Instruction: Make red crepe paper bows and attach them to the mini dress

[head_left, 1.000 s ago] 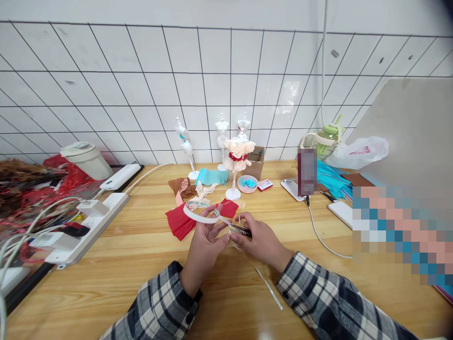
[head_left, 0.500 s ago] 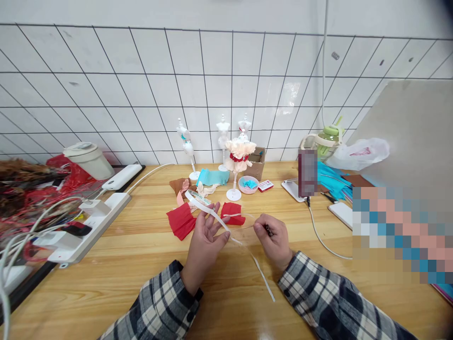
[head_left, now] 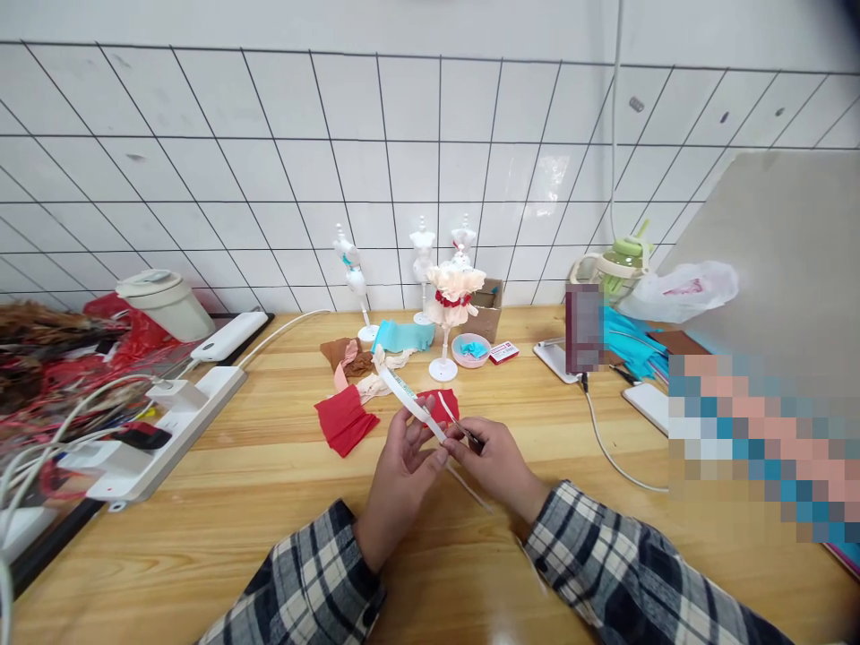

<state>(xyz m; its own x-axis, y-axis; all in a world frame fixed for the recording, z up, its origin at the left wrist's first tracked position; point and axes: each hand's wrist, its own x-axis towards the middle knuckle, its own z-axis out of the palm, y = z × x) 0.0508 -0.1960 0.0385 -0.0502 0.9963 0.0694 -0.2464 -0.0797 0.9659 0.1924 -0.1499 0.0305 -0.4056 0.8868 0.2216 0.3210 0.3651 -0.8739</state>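
My left hand [head_left: 404,466] is closed on a narrow ring-shaped roll of white tape [head_left: 403,394] with green print on its inner face, held tilted above the table. My right hand [head_left: 494,461] has its thumb and fingers pinched by the tape's near end, close to my left fingertips. A slim dark tool [head_left: 477,442] sits in that hand, its kind mostly hidden by the fingers. A thin pale strip [head_left: 474,488] trails below the hands toward the right sleeve. Beyond them lie a red cloth piece [head_left: 443,408], partly covered, and another red cloth [head_left: 344,421].
White mini dress forms [head_left: 355,278] stand by the tiled wall; one wears a cream ruffled garment [head_left: 455,296]. Nearby are blue cloth [head_left: 404,337], a pink dish [head_left: 471,351] and a cardboard box [head_left: 485,313]. A power strip [head_left: 175,434] lies left, a phone stand [head_left: 559,361] right.
My right hand has moved left to meet the left hand at the tape. The tape has turned steeper, and the trailing strip has shifted under my right hand and wrist.
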